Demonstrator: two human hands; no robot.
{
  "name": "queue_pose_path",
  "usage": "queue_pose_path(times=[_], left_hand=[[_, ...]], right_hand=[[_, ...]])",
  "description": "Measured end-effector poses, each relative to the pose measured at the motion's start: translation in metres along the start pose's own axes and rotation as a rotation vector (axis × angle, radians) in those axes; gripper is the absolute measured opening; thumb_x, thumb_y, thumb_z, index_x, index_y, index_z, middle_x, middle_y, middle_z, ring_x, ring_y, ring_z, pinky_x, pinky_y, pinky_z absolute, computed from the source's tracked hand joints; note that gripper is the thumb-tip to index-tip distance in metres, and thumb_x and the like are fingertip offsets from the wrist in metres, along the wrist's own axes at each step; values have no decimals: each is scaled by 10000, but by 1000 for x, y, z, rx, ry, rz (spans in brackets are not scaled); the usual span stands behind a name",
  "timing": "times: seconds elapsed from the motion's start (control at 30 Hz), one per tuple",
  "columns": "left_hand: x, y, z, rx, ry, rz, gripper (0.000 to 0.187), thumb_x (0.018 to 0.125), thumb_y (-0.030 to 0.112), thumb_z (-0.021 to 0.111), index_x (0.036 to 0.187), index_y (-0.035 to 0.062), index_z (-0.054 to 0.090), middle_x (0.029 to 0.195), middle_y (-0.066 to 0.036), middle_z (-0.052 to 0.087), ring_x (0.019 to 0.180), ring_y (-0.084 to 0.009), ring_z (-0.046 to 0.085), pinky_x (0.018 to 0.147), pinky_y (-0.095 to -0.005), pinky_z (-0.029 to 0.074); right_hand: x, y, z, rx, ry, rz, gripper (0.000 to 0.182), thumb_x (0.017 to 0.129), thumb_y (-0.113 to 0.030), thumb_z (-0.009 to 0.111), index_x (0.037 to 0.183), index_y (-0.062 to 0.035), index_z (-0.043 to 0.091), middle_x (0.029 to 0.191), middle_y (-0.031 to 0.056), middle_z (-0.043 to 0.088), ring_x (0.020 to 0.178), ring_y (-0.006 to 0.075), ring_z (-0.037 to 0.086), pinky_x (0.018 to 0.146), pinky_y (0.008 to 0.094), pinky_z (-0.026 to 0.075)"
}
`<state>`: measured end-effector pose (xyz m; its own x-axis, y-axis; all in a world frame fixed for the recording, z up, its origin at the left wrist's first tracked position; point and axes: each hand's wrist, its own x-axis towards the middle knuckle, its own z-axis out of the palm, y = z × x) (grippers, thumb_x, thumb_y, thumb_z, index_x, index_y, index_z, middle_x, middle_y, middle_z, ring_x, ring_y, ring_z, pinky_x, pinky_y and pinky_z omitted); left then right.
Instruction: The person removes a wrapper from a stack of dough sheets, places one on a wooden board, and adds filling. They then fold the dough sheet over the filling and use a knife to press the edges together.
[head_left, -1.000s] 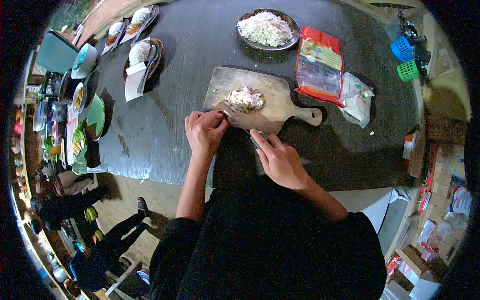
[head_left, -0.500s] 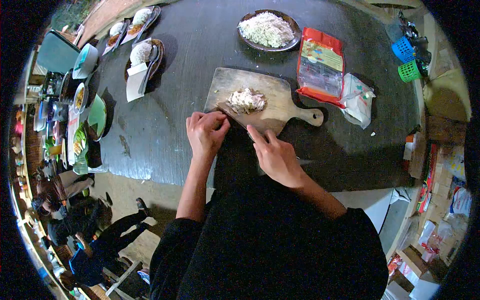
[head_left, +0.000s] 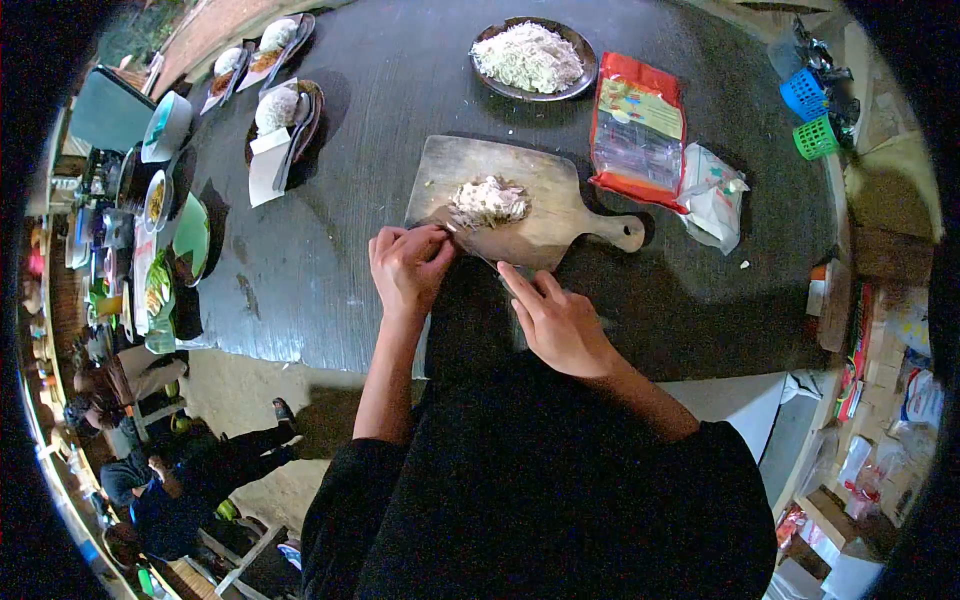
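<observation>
A wooden cutting board (head_left: 545,190) lies on the dark table with a small heap of pale, chopped food (head_left: 490,202) near its middle. My left hand (head_left: 408,265) is closed in a pinch at the board's near left edge; whatever lies between the fingertips is too small to make out. On the other side, my right hand (head_left: 560,325) is closed around a knife, index finger stretched along it. Only a thin line of the knife blade (head_left: 487,262) shows, pointing toward my left fingertips. The knife's handle is hidden in my palm.
Beyond the board stands a plate of white shreds (head_left: 530,60). A red plastic packet (head_left: 640,130) and a white bag (head_left: 712,195) lie right. Plates with rice (head_left: 277,110) and bowls (head_left: 167,128) stand left. Other people (head_left: 190,490) are at the lower left.
My right hand has shifted slightly right and down, and the knife blade now shows less over the board. My left hand stays nearly in place. A person at lower left has changed posture.
</observation>
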<state>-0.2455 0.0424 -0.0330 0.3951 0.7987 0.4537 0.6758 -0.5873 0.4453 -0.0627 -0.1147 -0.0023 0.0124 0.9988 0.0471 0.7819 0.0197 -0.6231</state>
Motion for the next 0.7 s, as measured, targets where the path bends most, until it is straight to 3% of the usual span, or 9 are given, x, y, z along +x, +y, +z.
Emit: queue_pose_path(times=[0.37, 0.47, 0.7], left_hand=[[1, 3, -4, 18, -45, -27, 147, 719, 192, 849, 852, 152, 803, 900, 16, 774, 832, -201, 647, 817, -369, 476], [-1, 2, -2, -2, -56, -66, 162, 724, 206, 850, 876, 164, 808, 927, 14, 781, 861, -200, 657, 844, -373, 478], [-1, -2, -1, 11, -64, -35, 150, 726, 196, 853, 864, 164, 804, 906, 14, 776, 850, -201, 660, 819, -374, 474]], right_hand=[[12, -3, 8, -83, -31, 41, 543, 985, -154, 611, 1510, -136, 473, 1002, 201, 620, 711, 389, 686, 590, 474, 584], [13, -5, 5, -57, 36, 5, 579, 943, -128, 615, 1498, -81, 457, 978, 236, 626, 705, 401, 693, 564, 492, 578], [6, 0, 1, 3, 110, -3, 543, 979, -170, 608, 1498, -113, 463, 956, 236, 636, 691, 422, 678, 586, 517, 573]])
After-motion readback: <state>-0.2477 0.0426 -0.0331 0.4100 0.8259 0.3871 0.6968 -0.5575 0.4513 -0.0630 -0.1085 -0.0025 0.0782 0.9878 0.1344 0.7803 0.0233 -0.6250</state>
